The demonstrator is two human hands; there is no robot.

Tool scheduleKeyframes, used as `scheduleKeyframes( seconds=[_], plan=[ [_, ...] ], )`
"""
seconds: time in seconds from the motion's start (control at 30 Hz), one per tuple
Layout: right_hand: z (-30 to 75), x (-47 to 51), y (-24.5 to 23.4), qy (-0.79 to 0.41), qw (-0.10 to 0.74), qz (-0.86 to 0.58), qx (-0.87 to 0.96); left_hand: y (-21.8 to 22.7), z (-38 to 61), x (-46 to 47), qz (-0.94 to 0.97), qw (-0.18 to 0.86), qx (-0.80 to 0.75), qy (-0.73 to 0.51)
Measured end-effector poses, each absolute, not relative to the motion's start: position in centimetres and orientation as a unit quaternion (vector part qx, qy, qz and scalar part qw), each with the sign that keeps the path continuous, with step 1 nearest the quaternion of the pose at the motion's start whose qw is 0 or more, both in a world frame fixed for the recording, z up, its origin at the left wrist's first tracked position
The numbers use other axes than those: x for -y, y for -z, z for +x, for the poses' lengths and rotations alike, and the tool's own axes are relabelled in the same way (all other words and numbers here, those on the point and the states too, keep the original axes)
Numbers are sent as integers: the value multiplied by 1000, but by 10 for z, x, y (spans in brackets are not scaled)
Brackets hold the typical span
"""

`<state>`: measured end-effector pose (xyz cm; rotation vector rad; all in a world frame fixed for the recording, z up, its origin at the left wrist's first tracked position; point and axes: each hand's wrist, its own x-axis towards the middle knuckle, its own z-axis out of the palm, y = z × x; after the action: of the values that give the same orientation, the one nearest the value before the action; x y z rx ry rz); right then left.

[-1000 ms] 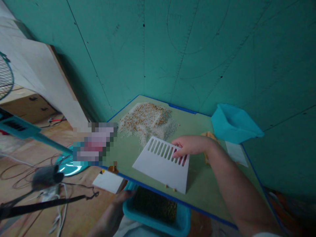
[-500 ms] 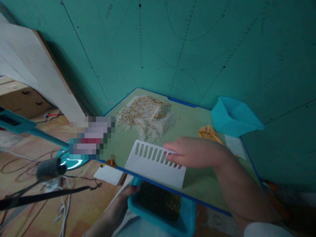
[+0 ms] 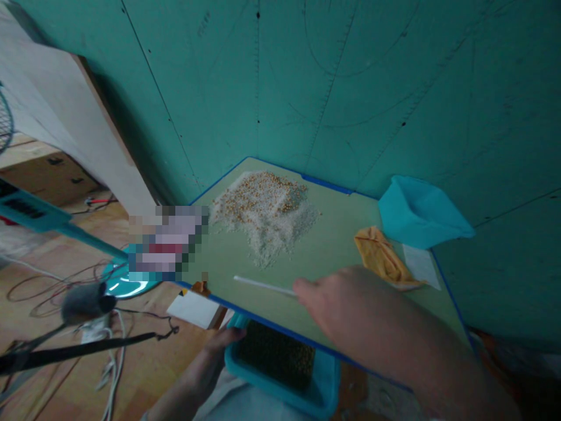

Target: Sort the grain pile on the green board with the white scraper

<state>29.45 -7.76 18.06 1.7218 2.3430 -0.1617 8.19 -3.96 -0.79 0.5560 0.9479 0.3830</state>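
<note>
My right hand is closed on a white slotted plastic scraper, now seen nearly edge-on above the table. Just beyond the scraper lies a spread heap of white grains, with yellow-orange kernels scattered over its far part. Below the table's front edge, my left hand grips the left rim of a teal plastic bin. Small dark green beans or grains cover the bin's bottom. The left fingers are partly hidden by the rim.
At the table's right end are an orange cloth, a white sheet and a turquoise angular container. A green wall rises behind. A turquoise fan stand, cables and a white box are on the left.
The scraper has turned from flat-faced to edge-on, and my right hand has moved slightly down and right. More of the orange cloth shows. My left hand still holds the bin.
</note>
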Motion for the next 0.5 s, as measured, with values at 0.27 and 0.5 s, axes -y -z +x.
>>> scheduleKeyframes(
  seconds=[0.27,0.5],
  plan=[
    [238,77,-139,-7,71,568,-820,17,79,38,284,821,-449,-211],
    [265,28,-132,-36,51,611,-789,60,81,19,314,799,-491,-150]
  ],
)
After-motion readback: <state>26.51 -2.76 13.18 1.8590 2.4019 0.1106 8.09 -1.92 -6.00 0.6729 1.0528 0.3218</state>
